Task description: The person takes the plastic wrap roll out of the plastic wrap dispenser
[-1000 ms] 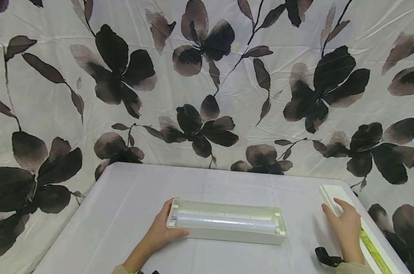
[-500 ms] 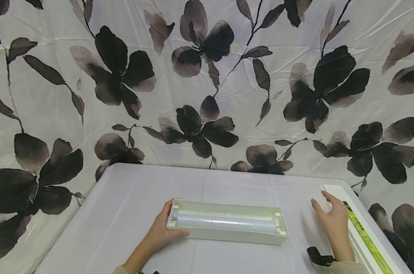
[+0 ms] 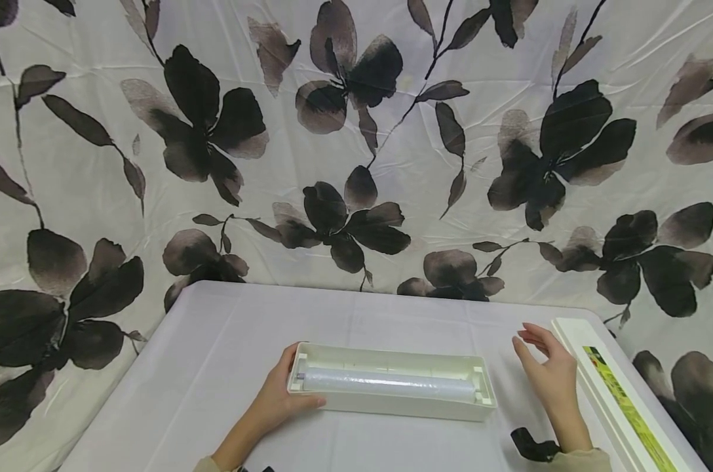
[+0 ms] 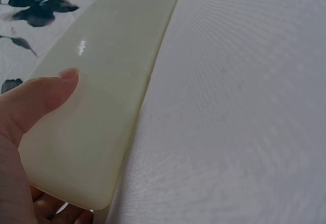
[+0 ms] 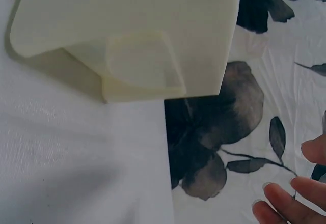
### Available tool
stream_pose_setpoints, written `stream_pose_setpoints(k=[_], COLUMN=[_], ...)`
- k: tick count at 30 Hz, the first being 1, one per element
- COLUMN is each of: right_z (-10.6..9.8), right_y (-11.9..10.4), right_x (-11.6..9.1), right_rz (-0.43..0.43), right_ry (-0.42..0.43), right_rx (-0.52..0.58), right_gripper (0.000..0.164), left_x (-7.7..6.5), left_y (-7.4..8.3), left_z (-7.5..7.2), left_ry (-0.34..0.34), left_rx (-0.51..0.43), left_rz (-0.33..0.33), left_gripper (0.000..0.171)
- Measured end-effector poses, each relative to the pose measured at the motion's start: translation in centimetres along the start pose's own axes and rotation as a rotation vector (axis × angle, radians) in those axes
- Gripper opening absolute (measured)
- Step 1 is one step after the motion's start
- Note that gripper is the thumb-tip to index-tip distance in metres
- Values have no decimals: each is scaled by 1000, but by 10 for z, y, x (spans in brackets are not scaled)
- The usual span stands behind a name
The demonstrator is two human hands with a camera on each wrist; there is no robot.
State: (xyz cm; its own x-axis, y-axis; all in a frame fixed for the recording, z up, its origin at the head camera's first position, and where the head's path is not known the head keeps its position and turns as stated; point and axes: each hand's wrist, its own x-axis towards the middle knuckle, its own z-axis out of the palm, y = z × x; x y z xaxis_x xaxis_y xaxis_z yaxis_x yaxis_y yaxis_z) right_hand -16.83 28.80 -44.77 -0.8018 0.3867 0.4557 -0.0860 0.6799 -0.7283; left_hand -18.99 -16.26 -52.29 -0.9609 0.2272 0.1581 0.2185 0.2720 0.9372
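A cream-white cling film dispenser box (image 3: 392, 406) stands uncovered on the table, and a roll of cling film (image 3: 388, 381) lies inside it. My left hand (image 3: 276, 396) grips the box's left end. In the left wrist view the thumb (image 4: 51, 94) lies on the long wall, with other fingers around the end. My right hand (image 3: 548, 373) is off to the right of the box, held in the air with loosely bent fingers and nothing in them. Beside it, along the table's right side, lies a long white lid (image 3: 575, 341) with a yellow-green label (image 3: 628, 406).
A white cloth covers the table (image 3: 262, 314). Behind it hangs a pale curtain (image 3: 427, 157) printed with dark flowers. The lid lies close to the table's right edge.
My right hand has left the lid and moved left, away from it, uncovering more of the label. The left hand and the box have stayed where they were.
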Motion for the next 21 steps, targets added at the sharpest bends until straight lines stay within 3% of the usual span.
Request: stream_pose_setpoints(k=[14, 21], right_z=[20, 28], right_y=[-20, -27], right_x=[-11, -18], right_rz=[-170, -231], right_ry=[-101, -195], right_rx=[135, 152], right_gripper=[28, 29], left_x=[1, 1], left_y=[-1, -2], left_z=[0, 0], left_ry=[-9, -15], left_rx=[7, 0], left_rz=[26, 17], left_gripper=[104, 103])
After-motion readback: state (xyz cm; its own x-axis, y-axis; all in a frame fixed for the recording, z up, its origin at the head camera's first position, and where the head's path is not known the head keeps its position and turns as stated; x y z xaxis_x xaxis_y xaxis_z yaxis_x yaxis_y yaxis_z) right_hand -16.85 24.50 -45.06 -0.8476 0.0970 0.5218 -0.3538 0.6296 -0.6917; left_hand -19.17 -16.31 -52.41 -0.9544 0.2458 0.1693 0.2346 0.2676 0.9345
